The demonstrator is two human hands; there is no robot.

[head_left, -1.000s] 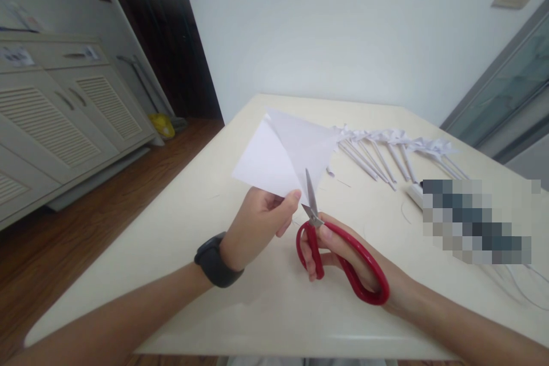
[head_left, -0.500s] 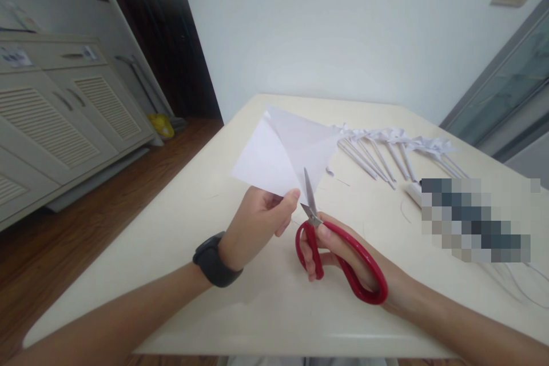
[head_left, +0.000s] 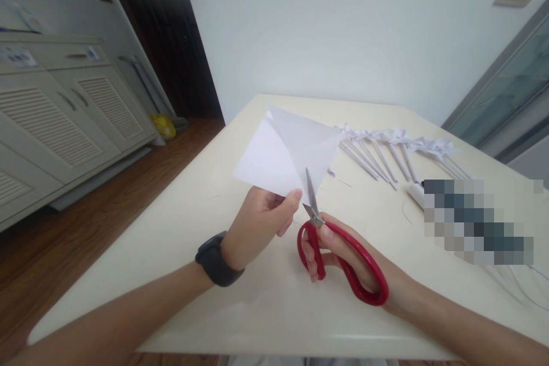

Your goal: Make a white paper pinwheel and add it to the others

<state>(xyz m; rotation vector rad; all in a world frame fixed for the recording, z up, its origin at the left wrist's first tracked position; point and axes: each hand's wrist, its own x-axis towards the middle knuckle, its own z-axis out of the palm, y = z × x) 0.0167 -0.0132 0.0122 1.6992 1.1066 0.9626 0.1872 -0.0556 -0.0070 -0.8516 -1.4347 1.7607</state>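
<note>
My left hand (head_left: 259, 223), with a black watch on the wrist, pinches the near corner of a folded white paper triangle (head_left: 287, 151) held above the table. My right hand (head_left: 343, 254) grips red-handled scissors (head_left: 338, 257). Their short metal blades point up into the lower edge of the paper, just right of my left thumb.
A cream table (head_left: 180, 234) lies under both hands. A row of rolled white paper sticks with paper tops (head_left: 386, 151) lies at the back right. A blurred patch (head_left: 476, 220) sits on the right. Louvred cabinets (head_left: 55, 120) and wooden floor are at the left.
Almost nothing differs; the paper, scissors and both hands hold the same pose, with only a slight shift of the view.
</note>
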